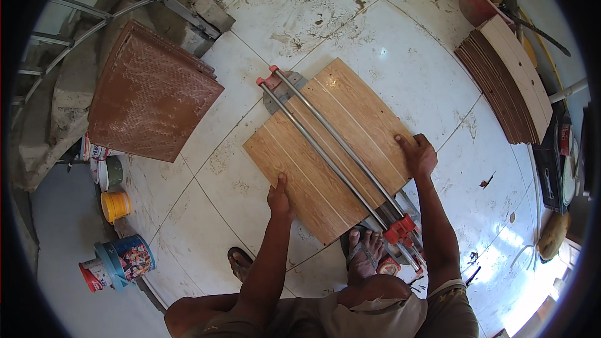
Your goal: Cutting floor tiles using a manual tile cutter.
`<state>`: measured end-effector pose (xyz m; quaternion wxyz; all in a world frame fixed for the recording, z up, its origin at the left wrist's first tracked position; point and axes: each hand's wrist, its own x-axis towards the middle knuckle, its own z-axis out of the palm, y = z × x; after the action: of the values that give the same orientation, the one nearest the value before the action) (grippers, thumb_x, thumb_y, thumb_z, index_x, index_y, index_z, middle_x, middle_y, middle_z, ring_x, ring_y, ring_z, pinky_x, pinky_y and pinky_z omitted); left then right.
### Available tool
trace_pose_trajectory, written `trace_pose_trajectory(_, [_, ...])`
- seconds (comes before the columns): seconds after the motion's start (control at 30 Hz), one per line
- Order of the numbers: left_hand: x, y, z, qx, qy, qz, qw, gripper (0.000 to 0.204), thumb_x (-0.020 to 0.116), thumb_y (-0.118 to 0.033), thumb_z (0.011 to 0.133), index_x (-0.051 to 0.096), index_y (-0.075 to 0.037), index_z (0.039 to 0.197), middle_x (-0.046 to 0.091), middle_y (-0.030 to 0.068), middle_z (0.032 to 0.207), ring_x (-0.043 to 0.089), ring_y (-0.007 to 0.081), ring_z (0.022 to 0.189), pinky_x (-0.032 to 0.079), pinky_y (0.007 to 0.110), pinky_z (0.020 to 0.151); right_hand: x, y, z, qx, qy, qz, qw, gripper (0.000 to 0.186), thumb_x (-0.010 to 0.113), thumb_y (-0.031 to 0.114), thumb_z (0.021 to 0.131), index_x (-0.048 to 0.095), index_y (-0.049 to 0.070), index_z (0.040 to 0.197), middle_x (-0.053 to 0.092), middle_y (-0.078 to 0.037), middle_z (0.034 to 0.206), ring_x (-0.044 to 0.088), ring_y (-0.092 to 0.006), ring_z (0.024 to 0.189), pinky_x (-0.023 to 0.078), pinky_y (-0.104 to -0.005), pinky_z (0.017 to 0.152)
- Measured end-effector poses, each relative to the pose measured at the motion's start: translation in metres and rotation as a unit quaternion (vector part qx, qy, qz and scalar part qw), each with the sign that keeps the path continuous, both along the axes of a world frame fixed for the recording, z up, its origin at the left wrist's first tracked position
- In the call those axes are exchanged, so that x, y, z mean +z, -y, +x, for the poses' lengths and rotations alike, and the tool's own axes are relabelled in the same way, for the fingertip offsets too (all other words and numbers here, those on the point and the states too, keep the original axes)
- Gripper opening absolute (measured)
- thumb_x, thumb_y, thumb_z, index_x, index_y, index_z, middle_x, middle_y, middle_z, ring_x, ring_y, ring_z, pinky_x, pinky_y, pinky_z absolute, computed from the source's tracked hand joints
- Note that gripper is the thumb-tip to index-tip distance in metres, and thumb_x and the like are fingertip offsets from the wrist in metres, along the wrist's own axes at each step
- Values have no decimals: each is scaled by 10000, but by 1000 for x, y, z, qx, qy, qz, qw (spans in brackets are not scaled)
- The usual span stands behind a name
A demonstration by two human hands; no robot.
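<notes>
Bent knee [383, 289] nearest; wood-look tile [358, 130] between left fingers [282, 181], right fingers [422, 142], both pinching edges.

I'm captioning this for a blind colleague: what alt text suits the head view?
A person's left hand and right hand hold opposite edges of a wood-look tile lying in a twin-rail manual tile cutter. A stack of brown tiles sits at left.

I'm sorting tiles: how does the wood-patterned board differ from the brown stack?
The board is tan with pale lines; the stack is reddish brown. The board looks single; the stack is layered. The left hand and right hand touch the board, not the stack. Both have flat faces.
</notes>
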<state>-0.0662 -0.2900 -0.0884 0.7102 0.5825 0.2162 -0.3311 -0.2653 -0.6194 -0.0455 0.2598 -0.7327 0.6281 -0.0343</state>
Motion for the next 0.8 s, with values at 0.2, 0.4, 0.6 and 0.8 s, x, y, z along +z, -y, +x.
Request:
trace_pose_trajectory(0.2, [-4, 0, 1, -2, -6, 19, 1000, 583, 696, -346, 963, 443, -79, 1416, 591, 113, 1323, 592, 297, 1197, 502, 511, 1014, 2, -1, 0, -4, 5, -8, 1000, 720, 733, 730, 741, 742, 80, 1051, 748, -139, 869, 726, -309, 836, 548, -434, 768])
trace_pose_trajectory(0.4, [-6, 0, 3, -10, -8, 16, 1000, 565, 689, -361, 966, 453, -95, 1405, 605, 107, 1301, 602, 288, 1181, 504, 507, 1012, 0, -1, -1, -9, 8, -8, 1000, 722, 733, 728, 742, 743, 81, 1063, 749, -147, 870, 729, -308, 837, 551, -432, 769])
trace_pose_trajectory(0.6, [-6, -1, 2, -8, -9, 3, 1000, 573, 701, -375, 956, 452, -94, 1389, 600, 109, 1307, 600, 295, 1190, 498, 520, 1019, -4, 3, -3, -6, 9, 3, 1000, 730, 730, 738, 736, 748, 79, 1050, 749, -148, 865, 731, -309, 825, 552, -431, 765])
trace_pose_trajectory(0.8, [-9, -3, 2, -8, -13, -1, 1000, 613, 717, -395, 942, 431, -84, 1387, 597, 114, 1310, 596, 315, 1195, 498, 546, 1016, -8, 7, -5, 2, 8, 22, 1000, 764, 719, 764, 721, 752, 76, 1052, 750, -141, 862, 730, -305, 820, 549, -434, 767])
